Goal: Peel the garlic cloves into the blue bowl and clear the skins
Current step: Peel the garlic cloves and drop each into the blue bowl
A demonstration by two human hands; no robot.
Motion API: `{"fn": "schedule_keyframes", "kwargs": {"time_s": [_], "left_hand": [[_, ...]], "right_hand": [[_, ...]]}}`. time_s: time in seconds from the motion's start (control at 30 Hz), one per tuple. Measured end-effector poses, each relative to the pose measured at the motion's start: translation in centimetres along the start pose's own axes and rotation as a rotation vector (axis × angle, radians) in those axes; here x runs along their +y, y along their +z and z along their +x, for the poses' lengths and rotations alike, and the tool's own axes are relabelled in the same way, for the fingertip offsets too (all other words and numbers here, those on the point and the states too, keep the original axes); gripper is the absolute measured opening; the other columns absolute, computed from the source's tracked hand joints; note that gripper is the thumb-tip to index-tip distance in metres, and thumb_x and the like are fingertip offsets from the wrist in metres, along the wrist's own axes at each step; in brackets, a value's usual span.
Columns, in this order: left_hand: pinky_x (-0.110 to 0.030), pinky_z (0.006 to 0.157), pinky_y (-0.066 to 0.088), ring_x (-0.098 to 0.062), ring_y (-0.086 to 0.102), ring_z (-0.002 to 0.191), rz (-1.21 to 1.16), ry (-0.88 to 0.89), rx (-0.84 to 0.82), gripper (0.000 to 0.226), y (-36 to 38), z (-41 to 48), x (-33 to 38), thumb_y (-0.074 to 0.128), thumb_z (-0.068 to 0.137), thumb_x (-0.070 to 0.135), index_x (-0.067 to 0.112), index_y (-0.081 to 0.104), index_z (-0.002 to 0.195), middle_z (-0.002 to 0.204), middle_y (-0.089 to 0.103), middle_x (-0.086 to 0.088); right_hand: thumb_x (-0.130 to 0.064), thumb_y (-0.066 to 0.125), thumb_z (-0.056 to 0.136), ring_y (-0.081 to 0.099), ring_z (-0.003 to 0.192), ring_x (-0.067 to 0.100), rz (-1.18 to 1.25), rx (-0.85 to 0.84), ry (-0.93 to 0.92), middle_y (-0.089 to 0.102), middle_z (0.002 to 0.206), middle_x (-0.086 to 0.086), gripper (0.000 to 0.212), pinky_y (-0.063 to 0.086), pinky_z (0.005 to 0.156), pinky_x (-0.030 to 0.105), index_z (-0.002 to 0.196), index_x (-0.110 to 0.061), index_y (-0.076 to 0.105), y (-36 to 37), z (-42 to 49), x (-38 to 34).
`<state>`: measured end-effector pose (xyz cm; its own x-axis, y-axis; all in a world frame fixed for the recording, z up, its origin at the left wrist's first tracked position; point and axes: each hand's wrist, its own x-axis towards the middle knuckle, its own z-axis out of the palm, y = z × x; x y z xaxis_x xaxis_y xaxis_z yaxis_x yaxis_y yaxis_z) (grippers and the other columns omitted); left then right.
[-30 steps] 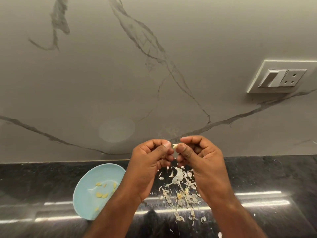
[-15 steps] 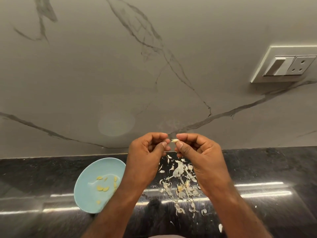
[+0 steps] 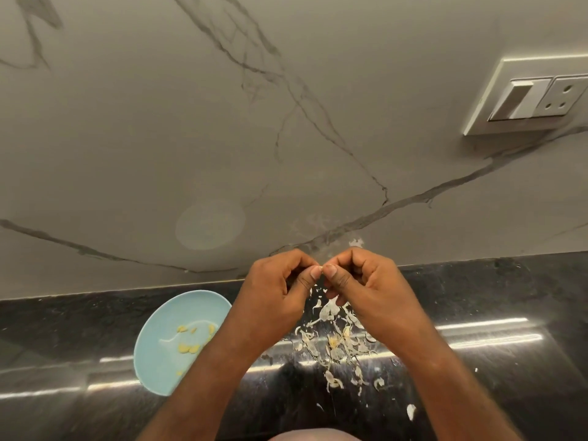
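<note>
Above the skins [image 3: 331, 342], the left hand [image 3: 273, 300] and right hand [image 3: 375, 297] have pinched closer on the garlic clove [image 3: 322, 268], so peeling looks unfinished.

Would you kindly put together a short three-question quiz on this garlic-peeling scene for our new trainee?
1. Multiple choice: what lies in the blue bowl? A) whole bulbs B) peeled cloves C) a knife.
2. True or false: the skins lie on the black countertop, to the right of the bowl.
3. Short answer: what do the left hand and the right hand pinch between their thumbs?
Key: 1 B. 2 True. 3 A small pale garlic clove, mostly hidden by the fingers.
</note>
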<state>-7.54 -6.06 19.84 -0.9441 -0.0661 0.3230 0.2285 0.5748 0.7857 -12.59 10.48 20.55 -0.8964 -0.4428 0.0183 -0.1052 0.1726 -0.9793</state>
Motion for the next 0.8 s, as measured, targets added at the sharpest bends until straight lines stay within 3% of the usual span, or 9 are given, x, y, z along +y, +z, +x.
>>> {"fn": "schedule_keyframes", "kwargs": {"time_s": [0.1,0.17,0.27,0.37,0.47,0.63,0.7,0.8], "left_hand": [[-0.04,0.056,0.048,-0.015,0.055,0.059,-0.01,-0.025,-0.146,0.02,-0.3,0.1,0.2,0.052,0.097,0.032,0.02,0.061,0.085,0.066,0.061,0.004],[-0.044,0.058,0.048,-0.019,0.056,0.058,-0.067,-0.07,-0.156,0.027,-0.3,0.1,0.6,0.046,0.098,0.033,0.017,0.058,0.079,0.065,0.06,0.0],[-0.036,0.054,0.044,-0.011,0.048,0.054,-0.121,-0.155,-0.113,0.035,0.1,0.0,1.3,0.044,0.102,0.03,0.012,0.054,0.074,0.058,0.052,0.004],[-0.02,0.047,0.036,-0.006,0.039,0.049,-0.393,-0.373,-0.069,0.035,0.7,0.0,2.2,0.043,0.104,0.02,0.013,0.051,0.071,0.053,0.045,0.01],[-0.014,0.042,0.028,-0.006,0.031,0.045,-0.66,-0.534,-0.057,0.034,0.9,0.2,3.0,0.042,0.103,0.02,0.015,0.049,0.07,0.053,0.038,0.005],[-0.014,0.036,0.02,-0.006,0.027,0.042,-0.844,-0.617,-0.093,0.033,0.4,0.5,3.7,0.041,0.102,0.019,0.017,0.047,0.069,0.053,0.033,0.004],[-0.015,0.037,0.019,-0.006,0.027,0.043,-0.848,-0.614,-0.085,0.033,0.3,0.6,3.8,0.041,0.101,0.02,0.017,0.047,0.069,0.053,0.034,0.004],[-0.014,0.038,0.026,-0.006,0.03,0.043,-0.763,-0.558,-0.035,0.033,0.6,0.5,3.5,0.042,0.103,0.024,0.015,0.048,0.072,0.052,0.038,0.005]], "right_hand": [[-0.013,0.062,0.096,0.065,0.066,0.015,0.069,-0.101,0.061,0.07,0.074,0.002,0.009,0.053,0.061,0.026,0.09,-0.009,0.068,-0.5,0.2,0.1],[-0.01,0.061,0.096,0.063,0.064,0.016,0.155,-0.15,0.082,0.067,0.071,0.002,0.009,0.052,0.058,0.026,0.09,-0.005,0.066,-0.6,0.2,0.1],[-0.009,0.061,0.095,0.061,0.062,0.015,0.211,-0.129,0.062,0.066,0.068,0.0,0.009,0.051,0.057,0.026,0.087,-0.006,0.065,-0.3,0.3,0.2],[-0.009,0.063,0.094,0.061,0.064,0.012,0.12,-0.059,-0.085,0.068,0.069,-0.003,0.011,0.052,0.06,0.024,0.084,-0.011,0.066,0.2,0.1,0.4],[-0.008,0.064,0.094,0.067,0.071,0.007,0.047,0.011,-0.274,0.071,0.074,-0.007,0.013,0.053,0.067,0.019,0.084,-0.014,0.068,0.8,-0.1,0.3],[-0.022,0.062,0.095,0.07,0.08,0.019,-0.054,0.108,-0.468,0.071,0.083,-0.007,0.009,0.058,0.071,0.034,0.09,-0.025,0.068,1.2,0.2,1.2],[-0.018,0.063,0.096,0.071,0.082,0.018,-0.026,0.105,-0.431,0.072,0.083,-0.006,0.011,0.057,0.072,0.03,0.091,-0.026,0.069,1.2,0.2,1.0],[-0.01,0.066,0.092,0.072,0.079,0.012,0.159,0.034,-0.232,0.075,0.082,0.0,0.008,0.055,0.071,0.021,0.091,-0.015,0.071,1.0,0.2,0.3]]}}
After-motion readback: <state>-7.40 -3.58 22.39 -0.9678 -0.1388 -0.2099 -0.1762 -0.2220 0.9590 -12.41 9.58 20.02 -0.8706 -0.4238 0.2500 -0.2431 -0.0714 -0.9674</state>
